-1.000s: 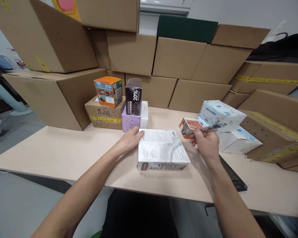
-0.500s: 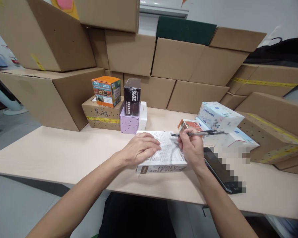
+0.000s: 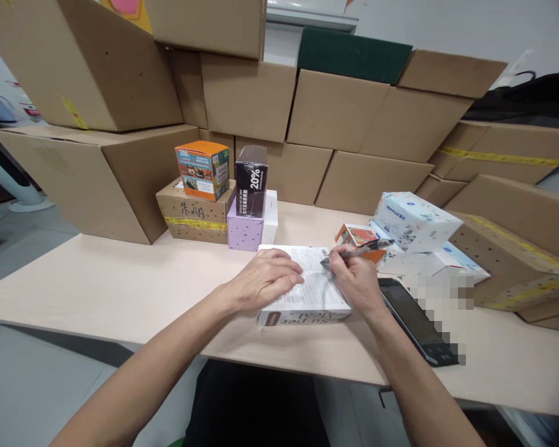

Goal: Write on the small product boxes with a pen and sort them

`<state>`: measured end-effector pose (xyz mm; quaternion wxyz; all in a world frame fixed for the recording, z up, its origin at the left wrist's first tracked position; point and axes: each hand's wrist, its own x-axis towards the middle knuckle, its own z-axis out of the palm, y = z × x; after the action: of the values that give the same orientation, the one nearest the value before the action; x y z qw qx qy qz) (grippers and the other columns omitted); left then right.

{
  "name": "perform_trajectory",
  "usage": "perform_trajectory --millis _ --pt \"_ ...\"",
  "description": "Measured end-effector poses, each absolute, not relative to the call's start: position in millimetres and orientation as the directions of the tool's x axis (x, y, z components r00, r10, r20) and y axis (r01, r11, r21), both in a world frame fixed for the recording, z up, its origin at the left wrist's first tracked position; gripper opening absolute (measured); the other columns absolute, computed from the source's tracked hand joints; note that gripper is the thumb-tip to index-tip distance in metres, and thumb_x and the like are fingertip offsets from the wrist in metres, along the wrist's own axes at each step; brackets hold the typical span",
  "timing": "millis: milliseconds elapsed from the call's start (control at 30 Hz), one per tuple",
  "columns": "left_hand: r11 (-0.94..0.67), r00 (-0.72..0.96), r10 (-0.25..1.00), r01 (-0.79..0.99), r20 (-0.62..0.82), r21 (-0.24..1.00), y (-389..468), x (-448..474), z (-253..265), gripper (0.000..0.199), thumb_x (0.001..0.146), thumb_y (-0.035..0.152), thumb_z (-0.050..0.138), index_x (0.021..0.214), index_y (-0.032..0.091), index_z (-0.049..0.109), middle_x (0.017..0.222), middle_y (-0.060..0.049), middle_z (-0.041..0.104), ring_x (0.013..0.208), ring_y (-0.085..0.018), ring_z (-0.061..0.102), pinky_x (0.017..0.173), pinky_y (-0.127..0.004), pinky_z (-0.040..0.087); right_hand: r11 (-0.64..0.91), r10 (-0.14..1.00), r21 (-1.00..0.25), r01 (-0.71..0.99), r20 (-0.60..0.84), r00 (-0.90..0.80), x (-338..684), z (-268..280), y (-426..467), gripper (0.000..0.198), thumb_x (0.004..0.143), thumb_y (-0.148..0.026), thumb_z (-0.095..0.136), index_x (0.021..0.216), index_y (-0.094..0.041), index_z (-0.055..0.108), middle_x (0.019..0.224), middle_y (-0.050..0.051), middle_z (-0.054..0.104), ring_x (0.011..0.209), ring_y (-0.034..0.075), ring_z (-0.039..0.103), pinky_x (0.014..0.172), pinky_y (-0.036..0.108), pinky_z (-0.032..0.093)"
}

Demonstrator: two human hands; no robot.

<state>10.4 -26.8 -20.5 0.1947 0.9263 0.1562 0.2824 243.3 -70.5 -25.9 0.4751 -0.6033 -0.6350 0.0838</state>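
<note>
A white printed box (image 3: 307,292) marked "Su-per Meal" lies flat on the table in front of me. My left hand (image 3: 269,278) rests flat on the left part of its top face, fingers stretched out. At the box's right side, my right hand (image 3: 358,276) pinches a dark pen (image 3: 370,246). The pen slants down to the left, and its tip is at the printed top face; whether it touches cannot be made out. Right of my right wrist lies a black handheld device with a screen (image 3: 412,316).
Behind the box stand a purple box (image 3: 245,232), a black box (image 3: 252,186) and an orange box (image 3: 202,167) on a small carton (image 3: 190,214). Tissue packs (image 3: 414,220) and a small orange-red box (image 3: 361,236) are at the right. Large cartons (image 3: 246,93) wall the back.
My right hand has tilted the pen steeper, its tip now lower toward the box top. My left hand stays on the box. The view has shifted slightly.
</note>
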Motion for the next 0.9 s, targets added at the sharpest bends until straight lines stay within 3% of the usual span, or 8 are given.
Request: perform_trajectory --millis 233,433,633,700,767,900 --pt "-0.876 0.793 0.401 0.186 0.458 0.445 -26.2 10.2 -21.2 0.042 0.104 0.036 0.034 0.109 0.022 0.073 0.121 -0.002 0.071 0.120 -0.023 0.056 0.108 -0.042 0.036 0.245 0.851 -0.645 0.724 0.500 0.158 241.4 -21.1 -70.3 0.028 0.090 -0.041 0.046 0.071 -0.021 0.052 0.060 -0.002 0.053 0.059 0.015 0.052 0.062 0.028 0.037" --pt "-0.875 0.795 0.400 0.182 0.457 0.448 -26.6 9.7 -20.7 0.042 0.104 0.036 0.035 0.110 0.021 0.073 0.121 -0.003 0.071 0.120 -0.023 0.056 0.108 -0.042 0.036 0.258 0.859 -0.699 0.667 0.482 0.173 242.0 -24.9 -70.2 0.030 0.090 -0.043 0.048 0.071 -0.020 0.054 0.061 -0.002 0.053 0.058 0.014 0.051 0.060 0.027 0.037" --pt "-0.872 0.795 0.399 0.174 0.457 0.458 -25.6 8.9 -19.4 0.041 0.104 0.033 0.035 0.108 0.022 0.074 0.121 -0.003 0.072 0.117 -0.021 0.057 0.108 -0.042 0.035 0.144 0.728 -0.806 0.574 0.480 0.490 257.4 -34.6 -69.5 0.033 0.093 -0.048 0.044 0.078 -0.021 0.055 0.058 -0.003 0.053 0.056 0.015 0.050 0.061 0.028 0.040" --pt "-0.864 0.799 0.402 0.169 0.448 0.473 -24.5 8.0 -18.6 0.042 0.104 0.032 0.034 0.108 0.022 0.074 0.121 -0.003 0.072 0.117 -0.021 0.058 0.108 -0.042 0.036 0.061 0.768 -0.805 0.590 0.415 0.488 268.5 -35.0 -67.9 0.034 0.095 -0.047 0.040 0.081 -0.021 0.056 0.058 -0.001 0.057 0.056 0.016 0.053 0.061 0.028 0.041" --pt "-0.843 0.792 0.431 0.183 0.432 0.505 -22.8 6.7 -18.2 0.043 0.104 0.033 0.033 0.106 0.023 0.075 0.121 -0.002 0.072 0.117 -0.021 0.057 0.108 -0.042 0.036 -0.049 0.851 -0.749 0.660 0.314 0.420 279.3 -35.4 -65.0 0.032 0.094 -0.045 0.040 0.084 -0.020 0.057 0.064 0.002 0.063 0.061 0.018 0.058 0.063 0.029 0.042" --pt "-0.788 0.758 0.510 0.221 0.407 0.574 -18.5 3.8 -19.3 0.045 0.104 0.036 0.033 0.104 0.024 0.077 0.120 -0.001 0.072 0.119 -0.023 0.054 0.109 -0.044 0.035 -0.165 0.967 -0.441 0.882 0.105 0.234 290.9 -41.8 -58.3 0.023 0.090 -0.041 0.050 0.089 -0.020 0.058 0.088 0.010 0.070 0.083 0.023 0.065 0.068 0.028 0.041"
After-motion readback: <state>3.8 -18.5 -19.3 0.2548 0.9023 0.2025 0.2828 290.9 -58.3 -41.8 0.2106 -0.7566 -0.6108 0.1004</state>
